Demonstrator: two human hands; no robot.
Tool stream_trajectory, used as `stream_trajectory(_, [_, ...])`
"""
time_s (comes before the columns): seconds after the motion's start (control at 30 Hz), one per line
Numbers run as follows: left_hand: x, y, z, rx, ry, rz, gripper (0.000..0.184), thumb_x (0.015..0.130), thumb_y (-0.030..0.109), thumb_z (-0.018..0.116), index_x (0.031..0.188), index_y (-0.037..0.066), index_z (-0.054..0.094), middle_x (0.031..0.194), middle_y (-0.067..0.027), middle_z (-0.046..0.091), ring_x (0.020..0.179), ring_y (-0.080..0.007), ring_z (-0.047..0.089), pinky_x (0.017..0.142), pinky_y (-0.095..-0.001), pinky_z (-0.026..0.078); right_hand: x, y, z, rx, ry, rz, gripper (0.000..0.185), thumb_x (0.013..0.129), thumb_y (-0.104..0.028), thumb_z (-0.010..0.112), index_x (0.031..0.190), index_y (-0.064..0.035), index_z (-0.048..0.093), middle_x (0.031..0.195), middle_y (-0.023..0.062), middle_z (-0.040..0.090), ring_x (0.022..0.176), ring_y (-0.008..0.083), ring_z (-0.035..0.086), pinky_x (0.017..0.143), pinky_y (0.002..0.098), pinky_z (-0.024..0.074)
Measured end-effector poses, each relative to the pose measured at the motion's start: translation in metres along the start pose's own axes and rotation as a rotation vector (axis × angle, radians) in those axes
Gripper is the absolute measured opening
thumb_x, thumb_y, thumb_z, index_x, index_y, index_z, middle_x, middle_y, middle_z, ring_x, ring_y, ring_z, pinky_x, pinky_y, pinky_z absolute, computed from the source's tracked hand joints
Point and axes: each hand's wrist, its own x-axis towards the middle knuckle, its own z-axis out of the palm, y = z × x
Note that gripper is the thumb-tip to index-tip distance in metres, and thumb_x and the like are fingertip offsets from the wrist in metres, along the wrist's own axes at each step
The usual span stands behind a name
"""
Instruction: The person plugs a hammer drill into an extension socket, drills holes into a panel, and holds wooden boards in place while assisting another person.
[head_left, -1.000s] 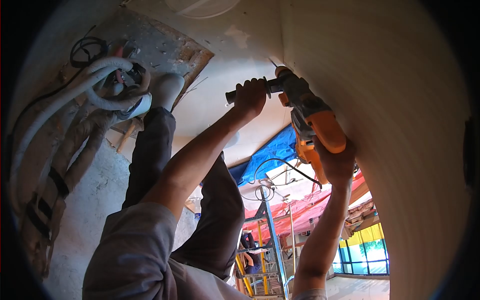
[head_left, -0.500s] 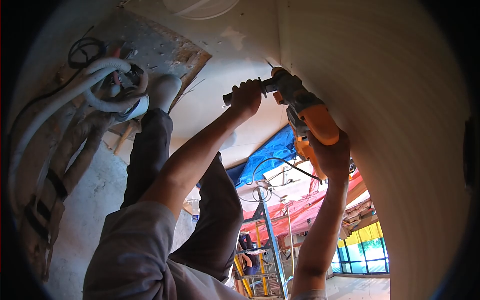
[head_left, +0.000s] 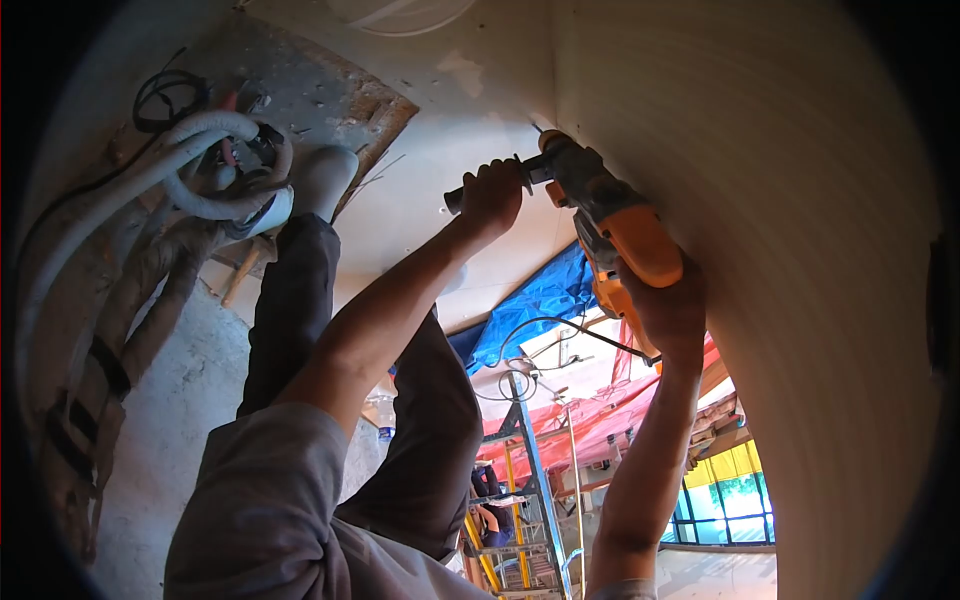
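Observation:
An orange and black rotary hammer drill (head_left: 640,240) is held in both hands. My left hand (head_left: 491,197) is wrapped around its black side handle (head_left: 455,200), left of the drill's front end. At the rear grip my right hand (head_left: 672,308) is closed, its fingers partly hidden behind the orange body. The thin drill bit (head_left: 537,127) points at the pale panel (head_left: 440,180) close to the corner with the curved-looking wall (head_left: 800,220). Whether the bit's tip is inside the panel I cannot tell. A black power cord (head_left: 570,322) trails from the bottom of the grip.
My grey-trousered legs (head_left: 430,440) stretch between my arms. Left are bundled pale pipes (head_left: 110,215), black cable (head_left: 165,100) and a rough concrete patch (head_left: 300,85). Beyond lie a blue tarp (head_left: 540,300), red sheeting (head_left: 590,430), a ladder (head_left: 540,480) and another person (head_left: 492,520).
The rear of the drill and my right hand have shifted slightly right and down. Both hands keep their hold, and the view has moved a little.

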Motion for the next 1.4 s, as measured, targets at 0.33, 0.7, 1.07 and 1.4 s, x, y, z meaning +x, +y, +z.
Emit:
stream_trajectory(0.33, [0.004,-0.007,0.007,0.035,0.047,0.016,0.016,0.089,0.014,0.049,0.1,0.005,0.055,0.094,-0.0116,0.06,0.09,-0.0274,0.061,0.075,-0.0476,0.047,0.001,-0.003,0.0,0.062,-0.039,0.083,0.029,0.077,-0.018,0.074,0.096,0.0015,0.065,0.076,0.009,0.068,0.068,0.0135,0.065,0.063,0.031,0.0516])
stream_trajectory(0.7, [0.006,-0.005,0.01,-0.047,-0.035,-0.028,0.021,0.088,0.017,0.055,0.104,0.003,0.053,0.099,-0.0158,0.059,0.093,-0.0317,0.059,0.075,-0.0489,0.047,0.007,0.009,0.005,0.009,-0.024,-0.068,0.026,0.078,-0.019,0.076,0.091,0.0001,0.063,0.071,0.0097,0.066,0.062,0.0165,0.062,0.059,0.0329,0.0501])
stream_trajectory(1.07, [0.004,-0.002,0.003,0.009,-0.012,-0.01,0.018,0.091,0.012,0.044,0.101,0.003,0.055,0.096,-0.0133,0.06,0.093,-0.0283,0.06,0.077,-0.0481,0.046,0.007,0.012,0.007,0.067,-0.011,-0.112,0.024,0.076,-0.015,0.076,0.091,0.0003,0.064,0.07,0.0106,0.065,0.062,0.0177,0.063,0.06,0.0326,0.0508])
stream_trajectory(1.4, [0.005,-0.003,0.006,-0.038,-0.045,-0.026,0.019,0.091,0.012,0.043,0.102,0.003,0.055,0.097,-0.0148,0.061,0.094,-0.029,0.061,0.078,-0.0485,0.047,0.008,0.009,0.004,0.01,-0.056,-0.013,0.024,0.077,-0.017,0.076,0.088,-0.0001,0.064,0.063,0.0068,0.062,0.056,0.0125,0.058,0.057,0.0317,0.0489])
